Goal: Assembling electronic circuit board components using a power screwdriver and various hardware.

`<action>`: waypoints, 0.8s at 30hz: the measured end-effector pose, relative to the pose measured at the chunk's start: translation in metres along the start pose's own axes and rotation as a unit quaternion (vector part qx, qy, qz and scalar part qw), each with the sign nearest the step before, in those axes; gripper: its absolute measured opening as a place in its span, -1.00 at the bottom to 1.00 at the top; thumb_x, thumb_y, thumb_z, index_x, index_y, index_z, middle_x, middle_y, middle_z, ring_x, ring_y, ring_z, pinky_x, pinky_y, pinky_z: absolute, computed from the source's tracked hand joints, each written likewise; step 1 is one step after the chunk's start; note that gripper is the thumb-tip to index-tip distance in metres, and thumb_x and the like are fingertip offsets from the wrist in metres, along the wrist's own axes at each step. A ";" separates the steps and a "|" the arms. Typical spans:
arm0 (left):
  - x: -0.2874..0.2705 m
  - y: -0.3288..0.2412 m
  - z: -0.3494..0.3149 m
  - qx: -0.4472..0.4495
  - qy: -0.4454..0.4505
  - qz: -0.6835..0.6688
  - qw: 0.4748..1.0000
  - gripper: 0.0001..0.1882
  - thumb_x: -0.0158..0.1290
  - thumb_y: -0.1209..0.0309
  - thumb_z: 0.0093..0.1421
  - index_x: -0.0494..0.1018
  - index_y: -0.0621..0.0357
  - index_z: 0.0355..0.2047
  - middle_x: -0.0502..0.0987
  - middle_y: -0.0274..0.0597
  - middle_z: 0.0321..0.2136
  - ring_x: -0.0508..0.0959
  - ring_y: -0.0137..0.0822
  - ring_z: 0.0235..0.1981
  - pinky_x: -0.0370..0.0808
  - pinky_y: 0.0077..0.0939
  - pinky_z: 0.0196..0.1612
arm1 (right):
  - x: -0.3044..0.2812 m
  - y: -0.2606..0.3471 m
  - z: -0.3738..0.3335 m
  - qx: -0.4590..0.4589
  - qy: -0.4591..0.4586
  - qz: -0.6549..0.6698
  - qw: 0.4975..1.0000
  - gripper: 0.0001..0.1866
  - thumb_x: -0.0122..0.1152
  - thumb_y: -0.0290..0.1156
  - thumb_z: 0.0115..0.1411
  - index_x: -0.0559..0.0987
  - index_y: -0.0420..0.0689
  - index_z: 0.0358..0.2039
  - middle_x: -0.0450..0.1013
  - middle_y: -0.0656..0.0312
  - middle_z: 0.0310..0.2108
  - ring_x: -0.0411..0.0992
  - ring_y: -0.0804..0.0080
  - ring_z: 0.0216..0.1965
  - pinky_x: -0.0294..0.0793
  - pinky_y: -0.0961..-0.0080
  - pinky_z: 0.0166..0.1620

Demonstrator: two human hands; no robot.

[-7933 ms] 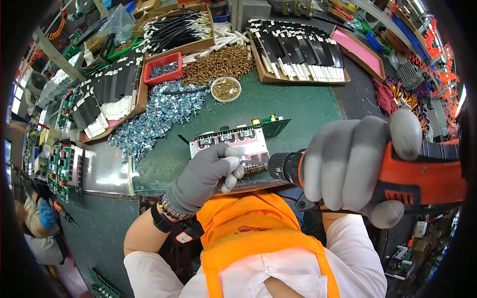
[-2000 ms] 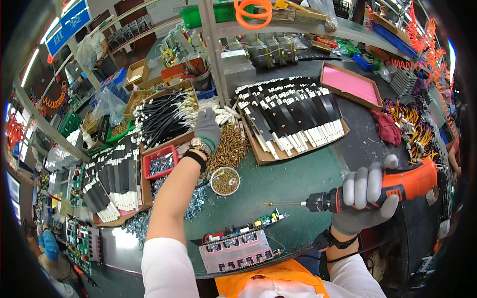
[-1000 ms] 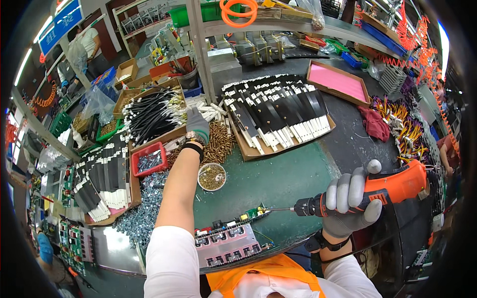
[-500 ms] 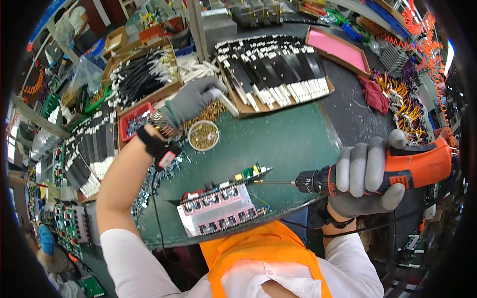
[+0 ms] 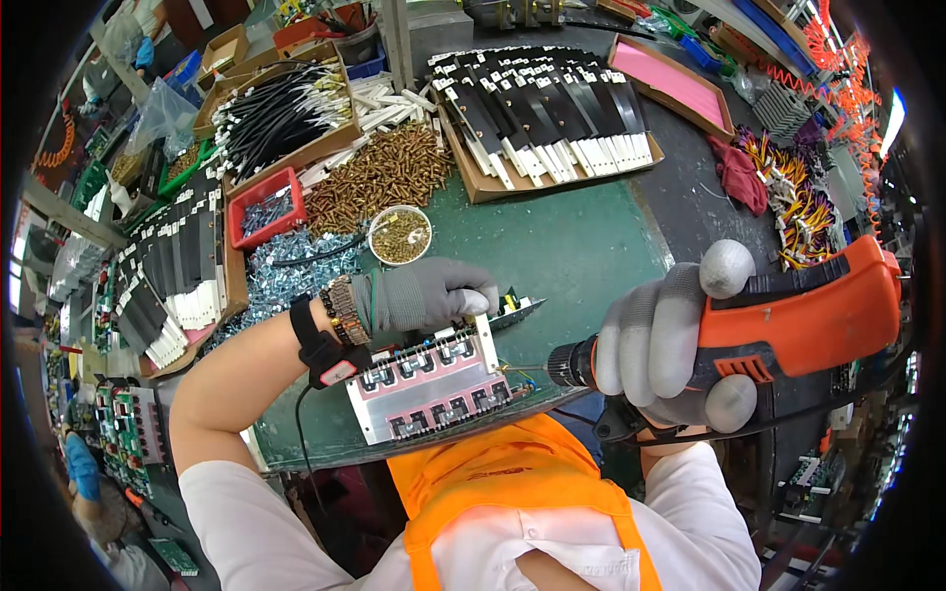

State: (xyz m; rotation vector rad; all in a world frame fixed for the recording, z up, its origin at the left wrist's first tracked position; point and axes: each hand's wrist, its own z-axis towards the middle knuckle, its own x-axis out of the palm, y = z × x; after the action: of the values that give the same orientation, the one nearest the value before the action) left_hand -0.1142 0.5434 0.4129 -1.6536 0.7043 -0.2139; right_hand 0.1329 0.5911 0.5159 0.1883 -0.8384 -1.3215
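My gloved left hand (image 5: 424,295) pinches a short white strip (image 5: 486,345) by its upper end. The strip stands against the right end of a circuit board assembly (image 5: 379,402), a silver plate with pink areas and two rows of black clips. That assembly lies at the table's near edge. My gloved right hand (image 5: 655,345) is wrapped round an orange and black electric screwdriver (image 5: 803,320) held level. Its thin bit (image 5: 522,367) points left, with the tip close to the strip's lower end; whether they touch I cannot tell.
Beyond the assembly stand a round tub of small brass screws (image 5: 400,236), a heap of brass-coloured fasteners (image 5: 379,177), loose silver screws (image 5: 286,271) and a red tray (image 5: 266,209). A cardboard tray of black and white strips (image 5: 552,123) lies farther back. A cable (image 5: 305,433) hangs from my left wrist.
My left hand has come from the tray's edge down to the assembly, bringing the white strip against its right end. The electric screwdriver has shifted left, its bit nearing the strip.
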 end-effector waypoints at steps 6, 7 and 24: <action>0.000 -0.007 0.000 -0.023 -0.024 -0.001 0.999 -0.75 0.01 0.25 0.26 0.49 0.20 -0.25 0.50 -0.32 -0.44 0.45 -0.49 -0.37 0.42 -0.52 -0.28 | -0.001 -0.001 0.004 0.029 0.022 0.000 0.999 -0.13 0.50 -0.34 -0.05 0.17 -0.23 0.19 0.49 0.04 -0.35 0.46 0.19 -0.35 0.46 0.23 -0.29; 0.000 -0.007 0.000 -0.032 -0.015 -0.003 0.999 -0.75 0.02 0.25 0.25 0.49 0.20 -0.24 0.50 -0.32 -0.43 0.45 -0.50 -0.37 0.43 -0.52 -0.28 | 0.002 -0.001 0.004 0.030 0.023 0.000 0.999 -0.13 0.50 -0.34 -0.05 0.17 -0.23 0.19 0.49 0.04 -0.35 0.46 0.19 -0.35 0.46 0.23 -0.29; -0.015 0.002 0.010 -0.007 -0.014 -0.002 1.000 -0.87 0.06 0.40 0.16 0.51 0.15 -0.32 0.54 -0.26 -0.45 0.49 -0.41 -0.39 0.43 -0.43 -0.29 | 0.028 -0.022 0.019 0.069 0.019 -0.072 0.995 -0.34 0.38 -0.36 0.09 0.21 -0.28 0.09 0.42 0.15 -0.49 0.37 0.37 -0.55 0.40 0.41 -0.45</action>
State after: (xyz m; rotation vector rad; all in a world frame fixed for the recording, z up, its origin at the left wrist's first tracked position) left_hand -0.1218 0.5601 0.4122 -1.6682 0.6826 -0.1883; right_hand 0.1040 0.5663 0.5286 0.3890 -0.8977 -1.3903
